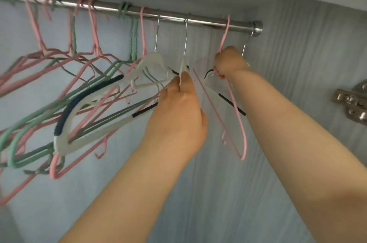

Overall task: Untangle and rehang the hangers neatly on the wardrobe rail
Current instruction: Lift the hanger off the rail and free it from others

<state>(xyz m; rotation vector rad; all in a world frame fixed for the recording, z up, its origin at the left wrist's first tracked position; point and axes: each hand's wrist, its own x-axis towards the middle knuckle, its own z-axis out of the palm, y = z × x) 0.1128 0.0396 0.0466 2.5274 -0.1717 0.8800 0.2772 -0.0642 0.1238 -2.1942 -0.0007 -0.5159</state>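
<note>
Right hand (228, 64) fisted round the neck of a pink hanger (240, 119), just under the rail (111, 8). Its hook sits over the rail near the right end. Body is edge-on, long axis running down and a little right from the fist.

Left hand (178, 111) is below the rail, just left of the right one. Its fingertips pinch a white hanger (183, 64) under its metal hook, which is on the rail, shank near vertical.

Further left along the rail hangs a second white hanger (153, 62), then a tangle (59, 87) of pink and green hangers. Their hooks are bunched on the rail, bodies slanting down-left and crossing, with a white-and-navy one caught among them.

Bare rail between the two held hangers' hooks. Between the pink hook and the rail's end bracket (258, 26) is one wire hook (247, 43), its body hidden behind the right hand.

Side wall (297, 54) lies close past the rail's end, with a hinge (351, 103) on it, below rail level.
</note>
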